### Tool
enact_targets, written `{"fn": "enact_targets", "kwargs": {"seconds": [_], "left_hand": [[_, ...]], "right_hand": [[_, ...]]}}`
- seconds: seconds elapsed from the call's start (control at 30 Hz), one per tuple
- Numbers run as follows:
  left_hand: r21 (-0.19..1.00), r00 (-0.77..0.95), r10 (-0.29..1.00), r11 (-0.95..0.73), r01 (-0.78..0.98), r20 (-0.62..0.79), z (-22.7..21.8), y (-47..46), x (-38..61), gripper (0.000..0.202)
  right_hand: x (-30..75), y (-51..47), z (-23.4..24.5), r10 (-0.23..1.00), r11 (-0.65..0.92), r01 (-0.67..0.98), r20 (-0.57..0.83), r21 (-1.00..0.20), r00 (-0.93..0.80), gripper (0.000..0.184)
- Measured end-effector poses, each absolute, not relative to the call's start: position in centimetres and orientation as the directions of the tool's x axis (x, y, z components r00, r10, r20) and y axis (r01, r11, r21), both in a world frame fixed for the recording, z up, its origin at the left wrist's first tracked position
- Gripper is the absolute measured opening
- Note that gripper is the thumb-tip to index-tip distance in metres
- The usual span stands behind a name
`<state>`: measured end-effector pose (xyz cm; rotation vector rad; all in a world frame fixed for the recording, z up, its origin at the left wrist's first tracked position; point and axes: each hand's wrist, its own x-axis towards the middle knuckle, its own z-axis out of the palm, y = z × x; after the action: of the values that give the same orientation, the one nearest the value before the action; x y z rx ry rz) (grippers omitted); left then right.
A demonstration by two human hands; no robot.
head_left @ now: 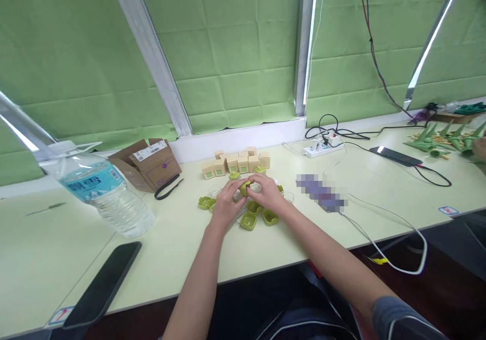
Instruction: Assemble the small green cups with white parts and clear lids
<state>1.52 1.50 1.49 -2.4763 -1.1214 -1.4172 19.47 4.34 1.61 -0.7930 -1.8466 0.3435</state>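
Note:
Between the fingers of both hands is a small olive-green plastic cup-like piece point(245, 188), raised a little over the table. My left hand point(228, 200) grips its left side, and my right hand point(265, 190) pinches it from the right. Several matching green cup-like pieces point(248, 222) lie around and below the hands, some partly covered by them. Clear, thin-looking pieces point(289, 196) are mixed in among the green ones. Just beyond the hands stand several small beige boxes point(243, 164), some with a green square on the front.
A large water bottle point(114, 198), an open cardboard box point(150, 165) and a black phone point(104, 284) are on the left. Rightward lie a pixelated object point(321, 192) with a white cable point(395, 213), a power strip point(322, 147), another phone point(397, 156) and green cone-shaped pieces point(433, 142).

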Motion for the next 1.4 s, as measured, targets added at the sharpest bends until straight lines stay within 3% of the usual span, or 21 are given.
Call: {"fn": "enact_targets", "kwargs": {"seconds": [1.4], "left_hand": [[0.291, 0.254, 0.602, -0.659, 0.694, 0.757, 1.65, 1.33, 1.43, 0.052]], "right_hand": [[19.67, 4.28, 1.67, 0.669, 0.737, 0.327, 0.707, -0.591, -0.230, 0.003]]}}
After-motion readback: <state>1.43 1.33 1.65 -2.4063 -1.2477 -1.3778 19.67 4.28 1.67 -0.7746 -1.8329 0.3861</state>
